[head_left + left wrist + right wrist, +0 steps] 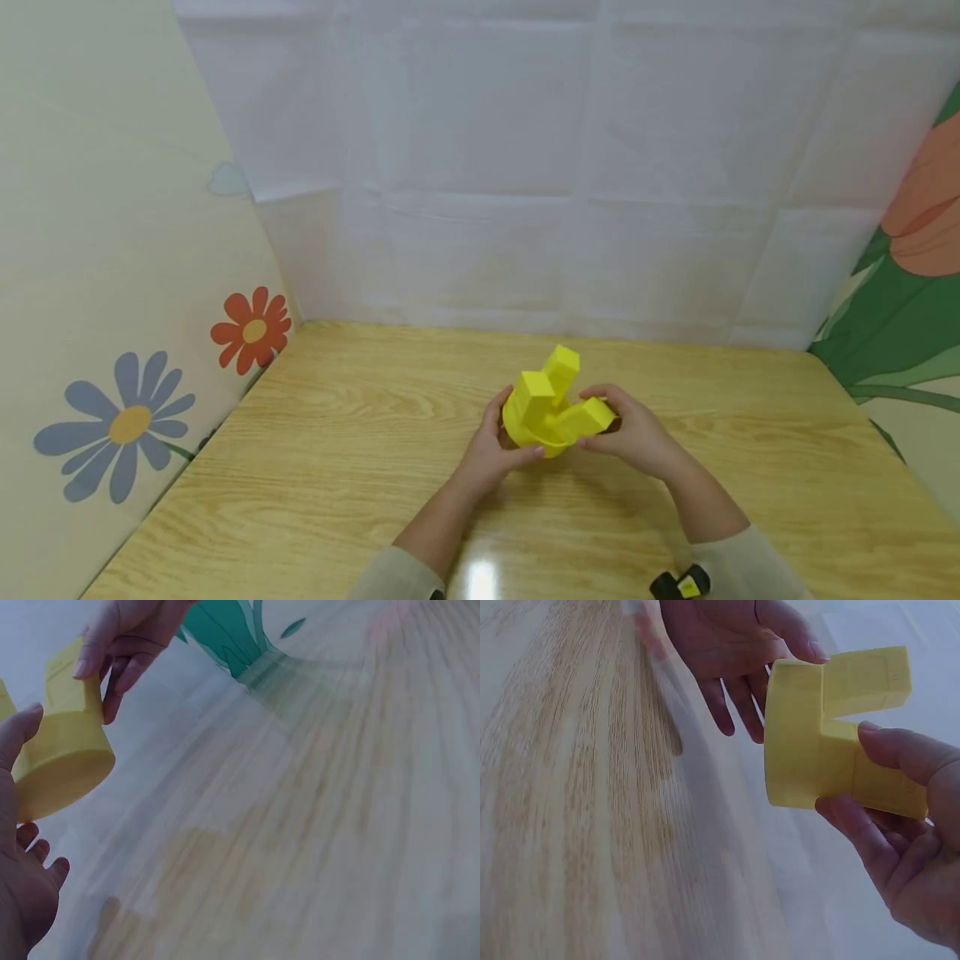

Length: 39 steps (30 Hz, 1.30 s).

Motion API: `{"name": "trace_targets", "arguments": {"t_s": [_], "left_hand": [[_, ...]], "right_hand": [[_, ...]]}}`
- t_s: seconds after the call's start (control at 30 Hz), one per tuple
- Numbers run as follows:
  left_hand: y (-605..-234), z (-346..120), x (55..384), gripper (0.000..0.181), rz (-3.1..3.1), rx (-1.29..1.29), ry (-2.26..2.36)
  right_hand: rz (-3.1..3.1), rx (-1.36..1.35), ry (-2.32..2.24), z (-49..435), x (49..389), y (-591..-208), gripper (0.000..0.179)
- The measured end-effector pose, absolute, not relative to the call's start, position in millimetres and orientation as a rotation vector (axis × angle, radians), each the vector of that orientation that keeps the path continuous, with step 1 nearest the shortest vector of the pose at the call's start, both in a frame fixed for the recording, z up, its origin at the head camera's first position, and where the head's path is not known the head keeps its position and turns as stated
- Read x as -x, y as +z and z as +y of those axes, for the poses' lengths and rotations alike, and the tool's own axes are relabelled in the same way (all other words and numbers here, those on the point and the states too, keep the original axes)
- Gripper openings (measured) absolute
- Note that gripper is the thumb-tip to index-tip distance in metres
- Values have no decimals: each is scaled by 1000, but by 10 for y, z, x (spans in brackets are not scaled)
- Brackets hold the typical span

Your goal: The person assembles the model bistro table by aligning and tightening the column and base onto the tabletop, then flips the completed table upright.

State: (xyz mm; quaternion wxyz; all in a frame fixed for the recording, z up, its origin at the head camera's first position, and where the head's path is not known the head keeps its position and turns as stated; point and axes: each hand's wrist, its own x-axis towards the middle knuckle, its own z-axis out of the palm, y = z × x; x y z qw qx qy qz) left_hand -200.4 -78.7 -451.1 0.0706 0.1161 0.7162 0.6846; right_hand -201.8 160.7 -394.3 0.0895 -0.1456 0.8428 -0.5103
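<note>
A yellow plastic piece with a round, cup-like base (514, 427) and three blocky prongs is held between both hands. Around the left side of the base my left hand (486, 457) grips, its thumb along the near rim. My right hand (637, 432) pinches the right-hand prong (588, 418), which leans outward. The other two prongs (536, 396) point up. In the right wrist view, thumb and fingers of the right hand (907, 862) close on one prong, while another prong (866, 679) stands apart from it. The left wrist view shows the base's smooth underside (67, 780) tilted above the table.
A wood-grain table (360, 433) lies under the hands. White sheeting (480, 167) hangs behind it. Flower-patterned walls (135, 250) flank both sides. A black band with a yellow patch (681, 583) sits by the right sleeve.
</note>
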Motion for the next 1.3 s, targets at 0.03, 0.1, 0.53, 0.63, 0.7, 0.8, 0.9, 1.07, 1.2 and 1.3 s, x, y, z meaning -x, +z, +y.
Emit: {"name": "trace_targets", "arguments": {"t_s": [0.03,0.1,0.53,0.63,0.7,0.8,0.9,1.07,1.2,1.3], "left_hand": [[-4505,-787,2005,102,2156,-361,2045],[-4488,-789,2010,105,2181,-390,2025],[-4387,-784,2041,108,2167,-495,2100],[-4382,-789,2038,110,2104,-540,2111],[-4382,-783,2030,111,2063,-535,2126],[-4377,-764,2020,110,2010,-516,2174],[-4363,-746,2020,108,2029,-486,2193],[-4294,-748,2050,105,2232,-431,2102],[-4201,-762,2093,103,2414,-421,1979],[-4124,-765,2119,102,2509,-442,1882]], "right_hand": [[2483,430,-1546,1620,2018,-3947,64],[2424,415,-1608,1641,2020,-3969,64],[2028,335,-1990,1623,2008,-4211,72],[1941,346,-2046,1609,2010,-4268,72],[1899,347,-2064,1603,2011,-4299,72],[1879,357,-2059,1590,2009,-4329,73],[1924,392,-2013,1577,2012,-4333,74],[2118,391,-1908,1566,2023,-4267,75],[2305,323,-1919,1584,2036,-4151,75],[2457,356,-1915,1585,2046,-4057,74]]}}
